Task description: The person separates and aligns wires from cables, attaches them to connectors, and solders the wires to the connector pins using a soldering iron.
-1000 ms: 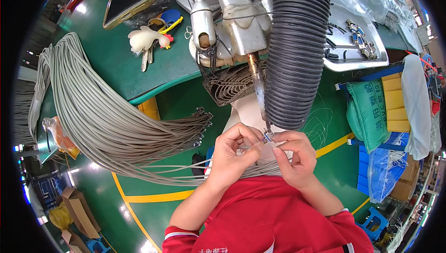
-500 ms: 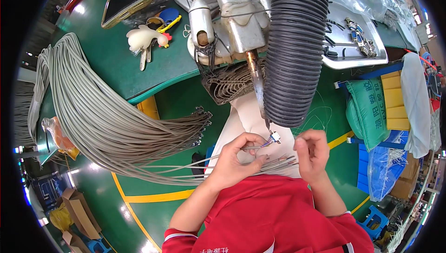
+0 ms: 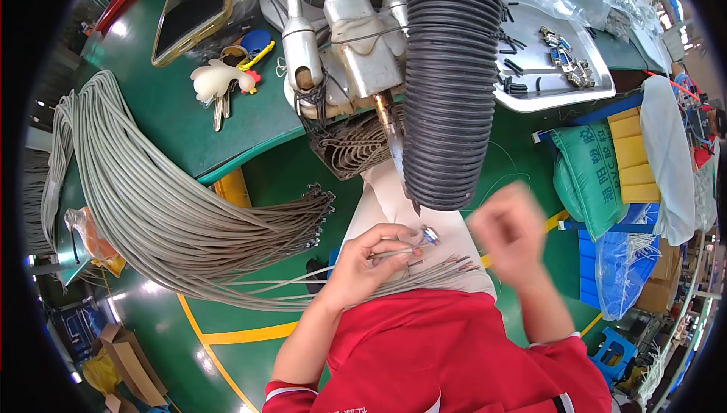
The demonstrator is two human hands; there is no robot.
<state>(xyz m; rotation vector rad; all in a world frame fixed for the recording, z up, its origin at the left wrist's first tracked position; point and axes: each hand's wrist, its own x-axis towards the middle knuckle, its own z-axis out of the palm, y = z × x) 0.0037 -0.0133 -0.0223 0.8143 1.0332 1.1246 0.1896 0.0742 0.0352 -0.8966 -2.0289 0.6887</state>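
Note:
My left hand [image 3: 365,267] pinches a grey cable, close to its end, above my lap. A small metal-shelled connector [image 3: 430,235] sits at that end, just beyond my fingertips. Under the same hand, more grey cables with stripped ends [image 3: 454,267] lie across my lap. Just above the connector, and apart from it, the soldering iron [image 3: 394,136] points downward in its stand. My right hand [image 3: 511,233] is raised to the right of the connector, smeared by motion, so its fingers and anything in them cannot be made out. A thin loose wire [image 3: 522,167] loops behind it.
A black corrugated hose [image 3: 452,79] hangs beside the iron. On the left, a thick bundle of grey cables [image 3: 174,193] drapes over the green table [image 3: 257,129]. A metal tray [image 3: 556,95] holds connectors and black sleeves. A phone [image 3: 193,7] and keys [image 3: 219,110] lie at upper left.
The connector has turned and shifted down and left, away from the iron's tip. My right hand has risen slightly. The whole view has shifted, moving the bench things leftward.

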